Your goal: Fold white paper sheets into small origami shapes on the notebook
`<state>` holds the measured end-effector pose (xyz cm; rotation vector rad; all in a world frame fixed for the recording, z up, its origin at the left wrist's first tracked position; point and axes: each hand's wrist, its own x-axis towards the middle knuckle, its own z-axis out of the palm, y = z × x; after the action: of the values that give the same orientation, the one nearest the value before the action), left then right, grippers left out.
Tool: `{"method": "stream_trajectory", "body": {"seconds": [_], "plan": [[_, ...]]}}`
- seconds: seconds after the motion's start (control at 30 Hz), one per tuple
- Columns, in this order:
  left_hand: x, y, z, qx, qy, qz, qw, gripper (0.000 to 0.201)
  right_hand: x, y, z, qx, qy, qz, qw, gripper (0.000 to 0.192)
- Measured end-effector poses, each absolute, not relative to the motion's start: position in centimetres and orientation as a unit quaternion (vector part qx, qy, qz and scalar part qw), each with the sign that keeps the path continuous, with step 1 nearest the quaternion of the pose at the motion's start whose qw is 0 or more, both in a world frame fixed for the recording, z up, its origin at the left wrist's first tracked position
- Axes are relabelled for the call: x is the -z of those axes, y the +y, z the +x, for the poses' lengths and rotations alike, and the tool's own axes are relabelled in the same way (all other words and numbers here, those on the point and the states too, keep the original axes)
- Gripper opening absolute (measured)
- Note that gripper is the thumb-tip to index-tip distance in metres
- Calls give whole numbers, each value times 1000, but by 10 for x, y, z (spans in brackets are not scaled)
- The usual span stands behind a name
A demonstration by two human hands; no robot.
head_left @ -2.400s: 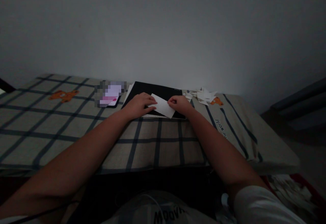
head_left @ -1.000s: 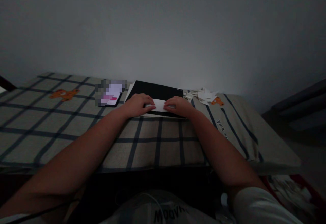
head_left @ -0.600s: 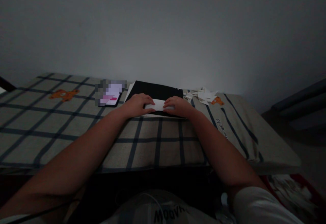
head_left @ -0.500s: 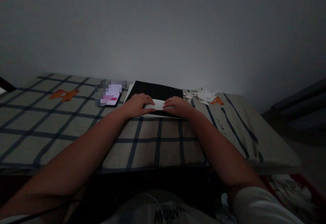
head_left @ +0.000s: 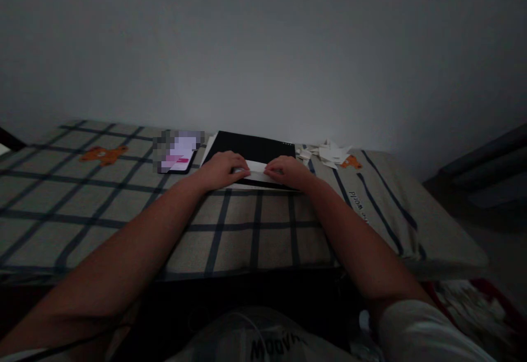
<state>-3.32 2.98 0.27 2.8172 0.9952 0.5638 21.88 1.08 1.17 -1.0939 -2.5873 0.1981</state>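
Between my two hands is a small strip of white paper (head_left: 257, 170), lying over a black notebook or folder (head_left: 251, 147). My left hand (head_left: 224, 170) pinches the paper's left end between thumb and fingers. At the other end, my right hand (head_left: 289, 171) grips it the same way. A crease seems to run lengthwise along the strip. Pale sheets (head_left: 209, 145) stick out from under the black cover at its left side and front.
A lit phone (head_left: 181, 153) lies left of the notebook. Several white paper pieces (head_left: 327, 153) are heaped to its right. The checked cloth (head_left: 239, 230) covers the table, which meets a grey wall (head_left: 263, 66) behind. A red container (head_left: 486, 290) with pale contents stands low at right.
The paper strip between my hands now shows a fold line across it. My thumbs and fingers have shifted slightly; both hands stay in nearly the same place.
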Motion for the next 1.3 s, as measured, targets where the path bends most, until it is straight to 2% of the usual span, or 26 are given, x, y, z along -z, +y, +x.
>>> {"method": "stream_trajectory", "body": {"seconds": [0.3, 0.53, 0.83, 1.03, 1.17, 1.3], "plan": [[-3, 30, -32, -177, 339, 923, 44, 33, -11, 10, 218, -62, -904, -387, 169, 27], [-8, 27, -30, -163, 365, 916, 41, 36, -4, 14, 221, -66, -898, -370, 231, 21], [-7, 28, -31, -170, 389, 905, 31, 38, -2, 15, 218, -104, -896, -370, 224, 20], [-5, 27, -31, -222, 415, 882, 14, 31, -1, 15, 214, -135, -892, -362, 236, 20], [-4, 24, -28, -264, 444, 856, -19, 34, 0, 13, 209, -145, -881, -390, 227, 18], [-6, 20, -23, -246, 494, 834, 18, 28, -2, 11, 205, -147, -862, -437, 210, 16]]}}
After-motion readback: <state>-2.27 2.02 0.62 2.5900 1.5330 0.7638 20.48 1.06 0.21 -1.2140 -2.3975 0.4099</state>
